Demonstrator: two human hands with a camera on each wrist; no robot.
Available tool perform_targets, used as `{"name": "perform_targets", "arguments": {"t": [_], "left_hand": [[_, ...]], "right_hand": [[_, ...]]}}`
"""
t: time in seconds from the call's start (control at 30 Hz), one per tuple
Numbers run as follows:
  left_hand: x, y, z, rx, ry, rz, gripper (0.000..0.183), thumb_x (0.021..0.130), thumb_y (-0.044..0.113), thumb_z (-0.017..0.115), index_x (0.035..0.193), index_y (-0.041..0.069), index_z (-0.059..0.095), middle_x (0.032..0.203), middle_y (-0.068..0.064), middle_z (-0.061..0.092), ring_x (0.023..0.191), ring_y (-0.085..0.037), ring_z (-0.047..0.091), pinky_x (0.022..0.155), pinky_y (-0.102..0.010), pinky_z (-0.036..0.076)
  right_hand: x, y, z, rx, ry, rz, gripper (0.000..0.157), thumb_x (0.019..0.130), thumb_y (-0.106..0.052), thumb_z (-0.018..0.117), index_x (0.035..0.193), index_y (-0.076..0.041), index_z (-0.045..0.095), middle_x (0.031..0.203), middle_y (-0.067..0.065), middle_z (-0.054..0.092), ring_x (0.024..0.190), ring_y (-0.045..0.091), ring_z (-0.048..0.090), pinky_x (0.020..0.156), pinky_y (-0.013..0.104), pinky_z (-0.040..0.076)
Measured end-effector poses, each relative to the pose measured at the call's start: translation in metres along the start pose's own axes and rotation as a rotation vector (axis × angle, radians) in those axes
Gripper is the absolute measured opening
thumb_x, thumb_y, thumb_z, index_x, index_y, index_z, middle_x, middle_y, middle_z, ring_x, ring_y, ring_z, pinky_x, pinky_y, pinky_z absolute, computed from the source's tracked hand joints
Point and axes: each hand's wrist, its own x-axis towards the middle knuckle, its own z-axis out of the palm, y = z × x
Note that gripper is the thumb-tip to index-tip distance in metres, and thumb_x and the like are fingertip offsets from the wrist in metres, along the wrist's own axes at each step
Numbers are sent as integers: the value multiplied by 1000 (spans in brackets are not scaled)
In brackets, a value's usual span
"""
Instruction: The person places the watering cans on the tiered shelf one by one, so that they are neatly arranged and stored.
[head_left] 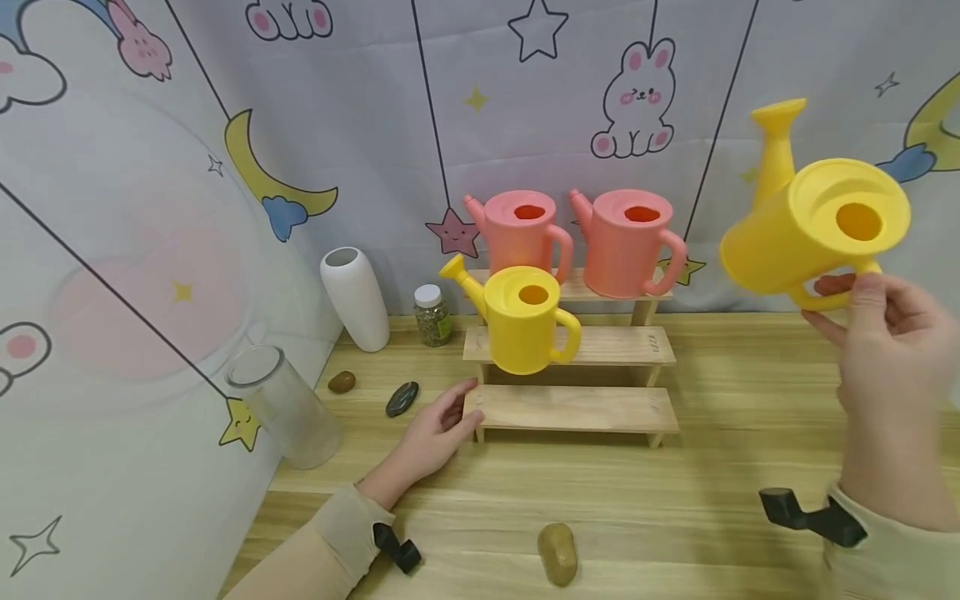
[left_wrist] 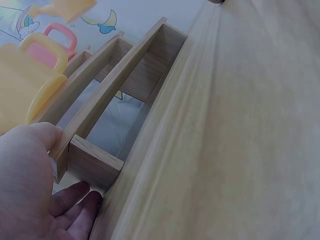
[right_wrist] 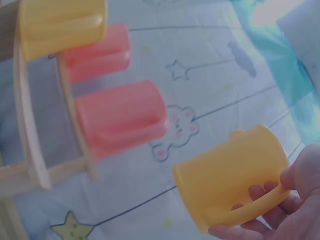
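My right hand (head_left: 896,333) grips the handle of a yellow watering can (head_left: 817,221) and holds it in the air right of a three-step wooden stand (head_left: 570,408). Its spout points up, and the can is tilted. In the right wrist view, fingers curl through that handle. With thumb and fingers, my left hand (head_left: 435,433) holds the left end of the stand's lowest step; the left wrist view shows the thumb on the board's edge. Another yellow watering can (head_left: 522,325) stands on the middle step. Two pink watering cans, one left (head_left: 517,233) and one right (head_left: 626,242), occupy the top step.
Left of the stand are a white vase (head_left: 356,300), a lidded jar (head_left: 432,317), a clear glass vase (head_left: 288,408), a brown stone (head_left: 342,382) and a dark stone (head_left: 402,399). A tan stone (head_left: 558,554) lies near the front. A patterned curtain (head_left: 360,125) hangs behind.
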Motion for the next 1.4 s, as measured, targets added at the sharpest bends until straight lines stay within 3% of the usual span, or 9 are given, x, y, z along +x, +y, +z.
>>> {"name": "perform_targets", "arguments": {"t": [0.23, 0.33, 0.43, 0.5, 0.57, 0.7, 0.87, 1.13, 1.4], "left_hand": [[0, 0, 0, -7, 10, 0, 54, 99, 52, 62, 150, 40, 45, 156, 6, 49, 141, -17, 53, 115, -43, 49], [0, 0, 0, -5, 8, 0, 54, 100, 52, 61, 150, 41, 44, 156, 7, 49, 141, -16, 53, 115, -43, 48], [0, 0, 0, -7, 4, 0, 55, 100, 51, 62, 150, 40, 44, 155, 7, 50, 141, -16, 53, 116, -43, 48], [0, 0, 0, -5, 2, 0, 55, 100, 51, 62, 150, 40, 45, 155, 7, 50, 141, -16, 53, 115, -43, 48], [0, 0, 0, -8, 3, -1, 55, 100, 51, 62, 150, 39, 45, 155, 7, 50, 141, -16, 53, 115, -43, 48], [0, 0, 0, -15, 3, 0, 54, 100, 50, 62, 150, 38, 45, 155, 6, 51, 141, -16, 53, 116, -43, 48], [0, 1, 1, -16, 1, 3, 55, 100, 49, 62, 151, 36, 46, 155, 5, 51, 141, -17, 53, 116, -43, 48], [1, 0, 1, -7, 3, 4, 55, 100, 49, 62, 151, 35, 46, 156, 5, 50, 141, -16, 53, 116, -41, 48], [1, 2, 0, 1, -3, -3, 55, 101, 50, 61, 151, 36, 45, 155, 5, 51, 140, -15, 54, 115, -41, 48]], "right_hand": [[-23, -22, -3, -187, -60, -103, 32, 100, -33, 57, 106, -4, 69, 106, -1, 69, 68, 9, 63, 78, 6, 55], [-33, -28, -3, -93, -128, -158, 33, 101, -25, 59, 104, 6, 68, 105, 5, 72, 80, 14, 68, 81, 11, 58], [-43, -32, -2, 24, -213, -174, 34, 101, -17, 61, 104, 17, 65, 101, 10, 73, 102, 20, 70, 79, 16, 60], [-48, -33, -1, 35, -271, -161, 32, 101, -15, 61, 105, 17, 65, 100, 10, 74, 102, 19, 71, 78, 18, 60], [-51, -33, -1, -4, -336, -167, 31, 102, -12, 61, 109, 17, 65, 101, 9, 73, 102, 16, 72, 78, 18, 61], [-53, -31, 2, -211, -440, -193, 29, 104, -15, 58, 117, 9, 67, 107, 2, 73, 104, 7, 72, 79, 16, 60], [-52, -21, 9, -374, -495, -172, 32, 106, -23, 55, 121, 3, 66, 108, -4, 70, 103, 0, 70, 79, 13, 59], [-46, -6, 17, -477, -596, -64, 40, 107, -37, 51, 124, -3, 64, 109, -8, 67, 102, -5, 67, 79, 13, 60], [-44, 3, 22, -494, -664, -41, 41, 107, -38, 50, 123, -3, 63, 109, -7, 67, 100, -4, 67, 79, 14, 60]]}}
